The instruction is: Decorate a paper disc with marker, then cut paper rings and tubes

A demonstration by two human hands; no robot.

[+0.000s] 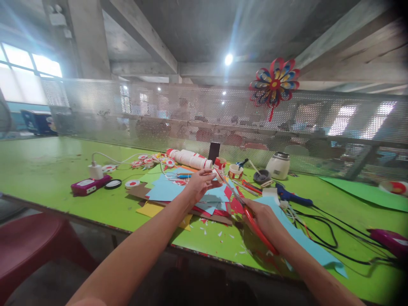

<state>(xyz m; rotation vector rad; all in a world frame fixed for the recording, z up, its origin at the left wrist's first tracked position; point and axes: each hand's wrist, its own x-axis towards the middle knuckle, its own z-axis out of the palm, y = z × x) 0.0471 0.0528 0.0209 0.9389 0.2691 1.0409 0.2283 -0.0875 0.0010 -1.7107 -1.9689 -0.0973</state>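
My right hand [263, 216] grips a pair of scissors [251, 219] with red handles, its blades pointing up and away to the left. The blades meet a small white and red piece of paper [218, 173] pinched in the fingertips of my left hand [201, 183]. Under my left hand lies a pile of blue paper sheets [165, 191], with red paper and brown cardboard beneath. Small white and red clippings [219, 233] are scattered on the green table near its front edge.
Behind the paper lies a row of stacked paper cups [191, 159], near a dark phone [214, 151]. To the right are a blue glue gun [293, 195], black cables and a cream-coloured jar [278, 165]. A purple power strip [91, 185] lies left. A perforated screen [153, 123] borders the table.
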